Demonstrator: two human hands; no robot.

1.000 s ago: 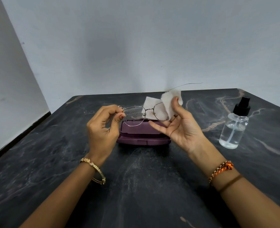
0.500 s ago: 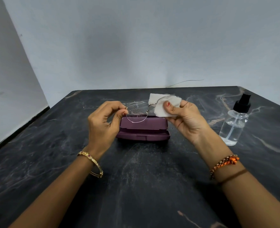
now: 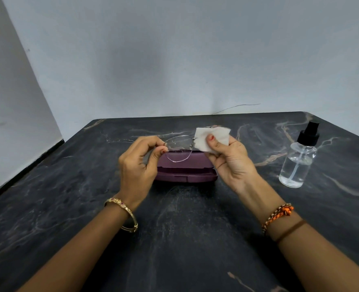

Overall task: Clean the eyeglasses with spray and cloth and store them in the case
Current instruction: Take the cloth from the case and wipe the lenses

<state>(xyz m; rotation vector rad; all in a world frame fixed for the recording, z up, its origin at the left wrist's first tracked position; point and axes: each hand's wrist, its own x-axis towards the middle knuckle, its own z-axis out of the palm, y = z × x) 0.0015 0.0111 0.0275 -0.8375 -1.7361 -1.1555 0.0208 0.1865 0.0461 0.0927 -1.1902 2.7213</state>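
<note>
Thin metal-framed eyeglasses (image 3: 178, 149) hang in the air above the table's middle. My left hand (image 3: 140, 163) pinches the frame's left corner between thumb and fingers. My right hand (image 3: 227, 159) presses a white cloth (image 3: 212, 138) around the right lens, thumb on the front; that lens is hidden by the cloth. A closed purple case (image 3: 184, 171) lies on the table just behind and below both hands. The clear spray bottle (image 3: 298, 161) with a black pump top stands upright to the right, apart from my right hand.
The dark marble table (image 3: 174, 228) ends at a pale wall behind, with its left edge dropping off beside another wall. A thin wire (image 3: 237, 106) runs along the wall at the table's back edge.
My right hand has closed the cloth over the right lens, which earlier showed beside the open palm. Both hands with the glasses have shifted slightly up and away from me.
</note>
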